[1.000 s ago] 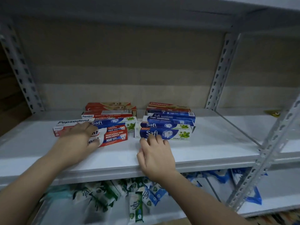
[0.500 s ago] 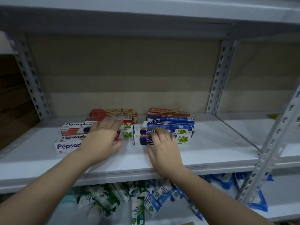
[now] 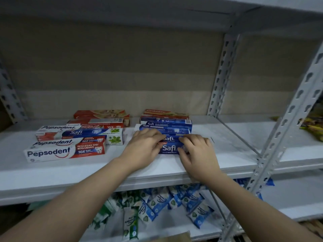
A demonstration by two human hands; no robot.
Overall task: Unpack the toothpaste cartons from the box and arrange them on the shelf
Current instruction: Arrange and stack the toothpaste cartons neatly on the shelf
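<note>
Toothpaste cartons lie in two groups on the white shelf (image 3: 227, 154). My left hand (image 3: 145, 147) and my right hand (image 3: 197, 152) each hold one end of the front blue Safi carton (image 3: 169, 148) in the right group. My fingers curl over its top and my thumbs lie at its front. Behind it sit more blue Safi cartons (image 3: 166, 125) and a red Colgate carton (image 3: 164, 112). The left group has Pepsodent cartons (image 3: 64, 151) in front, a Safi carton (image 3: 90, 132) and red cartons (image 3: 101, 113) at the back. The box is out of view.
A perforated grey upright post (image 3: 279, 128) stands at the shelf's right front, another post (image 3: 222, 75) at the back. Green and blue sachets (image 3: 157, 203) fill the shelf below. Yellow packets (image 3: 312, 126) lie on the neighbouring shelf to the right.
My left hand has left the Pepsodent cartons and moved right onto the front Safi carton. My right hand has shifted to that carton's right end. The view has come closer.
</note>
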